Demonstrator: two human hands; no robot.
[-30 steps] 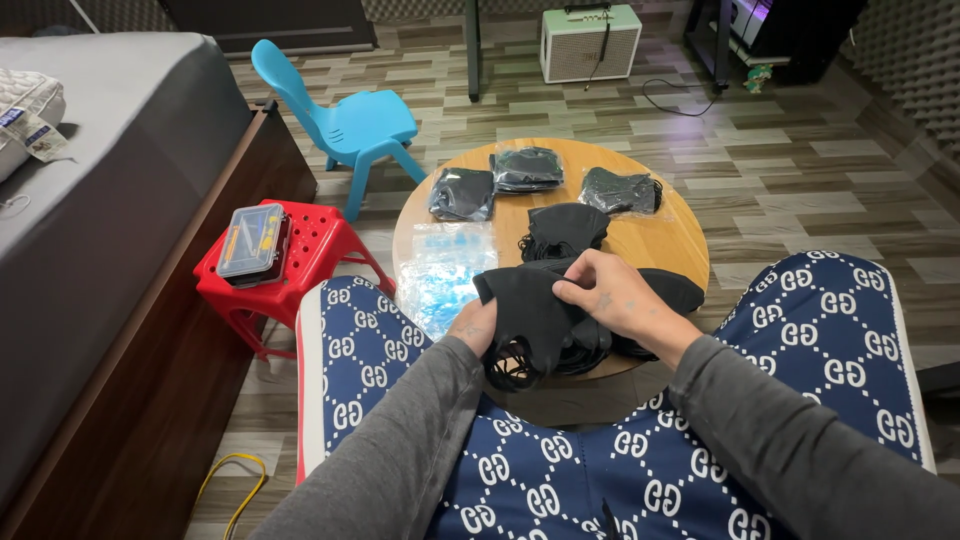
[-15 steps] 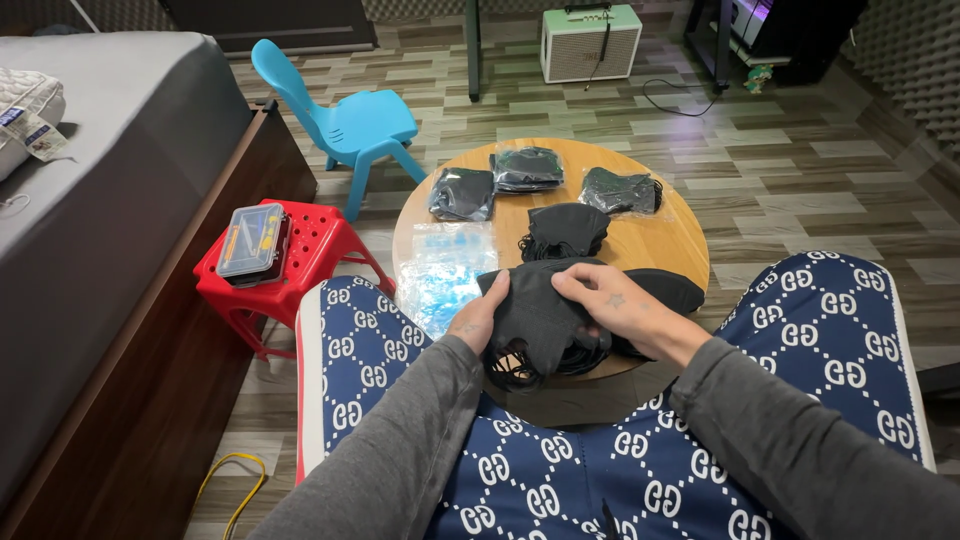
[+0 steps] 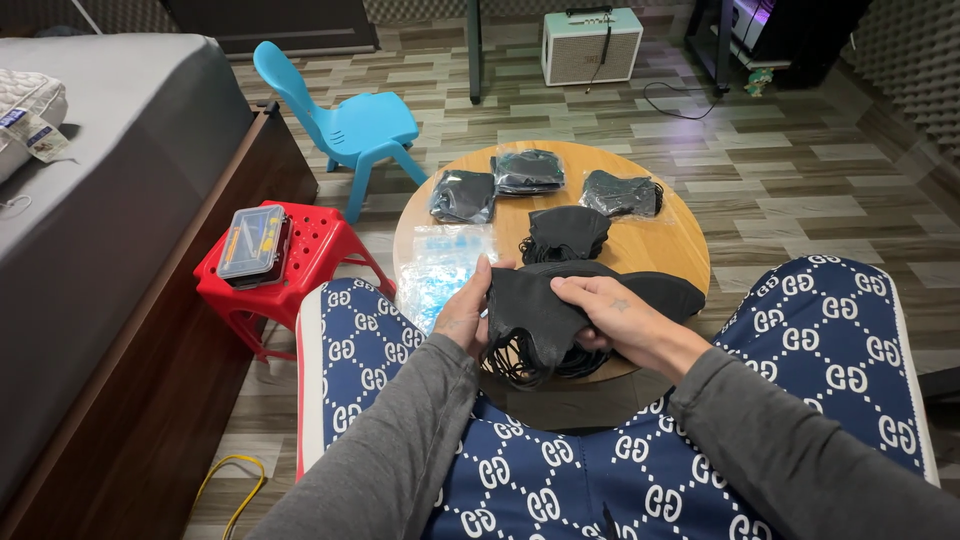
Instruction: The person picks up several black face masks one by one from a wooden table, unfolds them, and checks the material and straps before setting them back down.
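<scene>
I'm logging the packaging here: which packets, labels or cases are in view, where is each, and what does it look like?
Three clear bags of black masks: far side of the round table, flat, glossy.
Empty clear bags: table's left edge, bluish pile.
Plastic case: on the red stool, flat, clear lid, dark body.
Label tag: on the white pillow, upper left, white and blue.

Two hands work here, the left hand and the right hand, both on one bundle of black masks. One round wooden table carries three bagged packs of black masks at its far side, one loose pile of black masks and one heap of clear plastic bags. To the left stand one red stool, bearing one clear compartment box, and one blue child's chair.
</scene>
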